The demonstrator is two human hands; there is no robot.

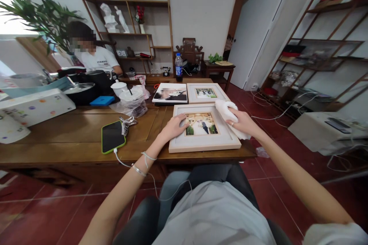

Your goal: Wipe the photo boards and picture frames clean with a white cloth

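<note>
A pale wooden picture frame (pixel 201 143) with a photo in its middle lies flat at the near edge of the wooden table (pixel 71 138). My left hand (pixel 176 125) rests on the frame's left side, fingers spread flat on the glass. My right hand (pixel 243 121) presses a white cloth (pixel 227 111) against the frame's upper right corner, fingers curled over it. Behind it lie a second framed photo (pixel 206 92) and an unframed print (pixel 170 93).
A phone in a green case (pixel 112 136) lies on the table to the left, its white cable hanging off the edge. Another person sits at the far left behind pots and boxes. A blue-labelled bottle (pixel 178 67) stands behind the frames. Shelves line the right wall.
</note>
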